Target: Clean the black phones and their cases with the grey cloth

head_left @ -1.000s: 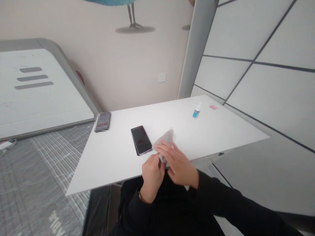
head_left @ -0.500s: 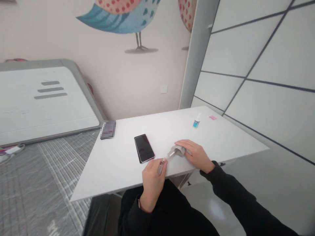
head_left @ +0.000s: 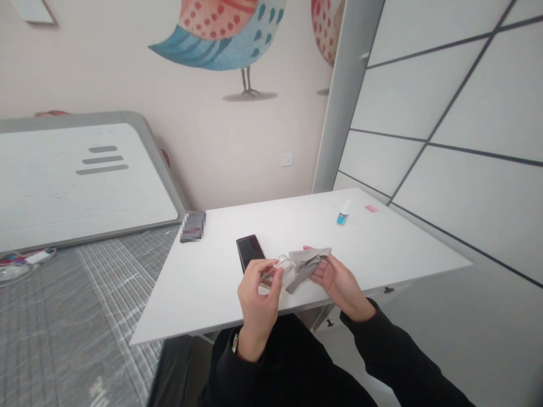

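Note:
My left hand [head_left: 258,294] is raised over the near edge of the white table [head_left: 373,249], its fingers pinched on a small clear wrapper [head_left: 278,267]. My right hand [head_left: 337,277] holds a grey cloth [head_left: 306,261] that hangs between both hands, just above the tabletop. A black phone [head_left: 250,251] lies screen up right behind my left hand.
A small blue-and-white bottle [head_left: 343,213] and a pink slip [head_left: 371,208] sit at the table's far right. A dark blurred object [head_left: 193,225] lies at the far left corner. A bed with grey mattress [head_left: 63,316] is to the left, a panelled wall [head_left: 445,141] to the right.
Both hands have lifted off the table. The cloth and the clear wrapper came up with them, and the camera tilted upward a little.

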`<state>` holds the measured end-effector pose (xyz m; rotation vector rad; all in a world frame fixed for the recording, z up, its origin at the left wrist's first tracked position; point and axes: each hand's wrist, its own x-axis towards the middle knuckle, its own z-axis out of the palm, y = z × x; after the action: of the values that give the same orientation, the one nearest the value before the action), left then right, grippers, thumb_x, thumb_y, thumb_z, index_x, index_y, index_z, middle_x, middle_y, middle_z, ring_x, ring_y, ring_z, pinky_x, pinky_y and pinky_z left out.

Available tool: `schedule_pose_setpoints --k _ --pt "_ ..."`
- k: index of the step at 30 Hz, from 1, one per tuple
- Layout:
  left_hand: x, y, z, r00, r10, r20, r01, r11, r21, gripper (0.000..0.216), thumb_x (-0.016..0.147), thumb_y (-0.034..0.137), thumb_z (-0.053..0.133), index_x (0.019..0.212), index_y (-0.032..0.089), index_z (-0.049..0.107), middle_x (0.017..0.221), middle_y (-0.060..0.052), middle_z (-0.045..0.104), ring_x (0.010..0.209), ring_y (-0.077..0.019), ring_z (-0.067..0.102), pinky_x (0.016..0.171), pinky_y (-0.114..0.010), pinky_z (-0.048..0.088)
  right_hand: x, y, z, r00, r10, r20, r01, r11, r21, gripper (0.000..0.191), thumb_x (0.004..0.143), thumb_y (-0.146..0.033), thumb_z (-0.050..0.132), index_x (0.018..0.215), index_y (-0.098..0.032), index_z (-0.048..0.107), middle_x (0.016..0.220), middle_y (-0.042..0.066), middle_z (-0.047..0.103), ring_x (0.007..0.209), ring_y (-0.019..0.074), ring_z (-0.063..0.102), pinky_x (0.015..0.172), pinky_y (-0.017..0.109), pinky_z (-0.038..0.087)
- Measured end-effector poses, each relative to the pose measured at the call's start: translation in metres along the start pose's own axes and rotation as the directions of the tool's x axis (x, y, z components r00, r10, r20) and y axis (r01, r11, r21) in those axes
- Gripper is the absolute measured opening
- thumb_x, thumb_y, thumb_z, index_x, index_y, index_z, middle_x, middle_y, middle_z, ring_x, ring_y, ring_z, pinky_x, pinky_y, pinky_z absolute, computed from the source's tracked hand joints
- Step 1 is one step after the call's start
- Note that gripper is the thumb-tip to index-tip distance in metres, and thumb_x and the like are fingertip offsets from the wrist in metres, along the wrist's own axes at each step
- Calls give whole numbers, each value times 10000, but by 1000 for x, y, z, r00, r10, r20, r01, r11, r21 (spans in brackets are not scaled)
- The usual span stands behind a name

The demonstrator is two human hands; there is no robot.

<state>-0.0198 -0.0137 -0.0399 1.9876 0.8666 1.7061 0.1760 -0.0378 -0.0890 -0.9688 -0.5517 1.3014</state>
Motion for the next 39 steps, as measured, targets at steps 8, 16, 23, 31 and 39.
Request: schedule_pose_setpoints --k 8,16,23,31,39 --pt "0 4 7 993 89 81 -93 995 45 111 931 158 633 1030 205 653 828 -4 707 676 -91 657 549 -155 508 -6 -16 -9 988 154 -23 -154 987 -40 510 938 -646 522 1144 -216 701 993 78 764 894 223 702 794 340 539" --pt "-10 -7 16 999 31 30 -33 998 57 265 885 255 730 1115 219 603 838 -5 763 718 -140 736 714 -251 601 -16 -7 1 1000 13 -26 -17 987 -162 744 577 -240 894 1233 -326 555 1037 -28 672 945 187 623 835 308 474" --pt "-18 -17 16 986 -75 147 80 996 -30 127 913 290 684 1001 205 648 863 -22 759 774 -154 751 702 -251 625 -15 -9 2 1000 15 -12 -17 989 -147 537 666 -437 873 1084 -273 578 920 -9 680 871 195 636 786 323 485" --pt "-26 -32 20 960 -140 241 157 986 -55 206 957 340 598 1064 184 681 981 -56 770 797 -158 754 599 -234 644 -11 -10 4 998 -40 -40 35 993 -113 489 599 -362 918 902 -260 548 808 -36 650 761 174 630 707 300 532" --pt "-29 -37 19 961 -60 271 65 998 -9 164 954 284 603 1032 188 710 960 -72 772 773 -171 753 693 -278 632 -8 -8 4 997 -49 -61 37 983 -178 475 625 -489 906 801 -218 558 653 -61 590 594 114 555 583 229 476"
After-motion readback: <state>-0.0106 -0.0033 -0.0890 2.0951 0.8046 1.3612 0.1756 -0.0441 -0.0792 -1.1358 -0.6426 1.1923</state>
